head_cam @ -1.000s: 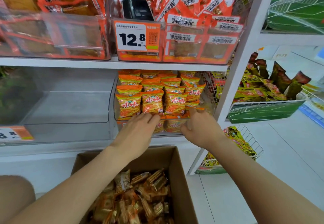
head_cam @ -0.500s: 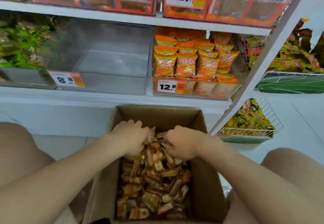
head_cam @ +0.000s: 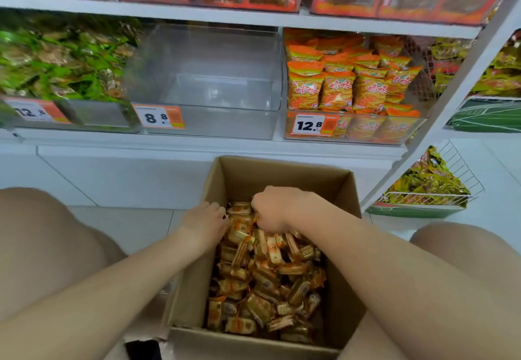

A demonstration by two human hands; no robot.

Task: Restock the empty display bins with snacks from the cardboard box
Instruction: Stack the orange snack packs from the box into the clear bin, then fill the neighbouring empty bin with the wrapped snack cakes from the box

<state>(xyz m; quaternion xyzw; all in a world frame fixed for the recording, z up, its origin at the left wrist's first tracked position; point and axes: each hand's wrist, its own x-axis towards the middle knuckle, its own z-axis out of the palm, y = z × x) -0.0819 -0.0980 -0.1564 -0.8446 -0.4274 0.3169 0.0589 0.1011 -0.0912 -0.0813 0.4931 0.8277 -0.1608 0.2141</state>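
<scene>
An open cardboard box (head_cam: pixel 342 190) stands on the floor between my knees, holding several small orange-and-gold wrapped snacks (head_cam: pixel 262 289). Both my hands are down in the far end of the pile. My left hand (head_cam: pixel 204 223) has its fingers curled into the snacks at the box's left wall. My right hand (head_cam: pixel 275 208) is curled round a clump of snacks a little higher and to the right. Above the box, on the lower shelf, a clear display bin (head_cam: pixel 208 77) with an 8.8 price tag (head_cam: pixel 159 117) holds nothing.
Left of the clear bin is a bin of green packets (head_cam: pixel 56 57). To its right stands a bin of orange chip bags (head_cam: pixel 346 83). The white shelf ledge (head_cam: pixel 197 145) runs above the box. A wire basket of yellow packets (head_cam: pixel 425 187) sits at floor level on the right.
One second ago both hands were up at the orange chip bin. They dropped into the box, and my view tilted down. Since half a second ago they dug further into the snacks.
</scene>
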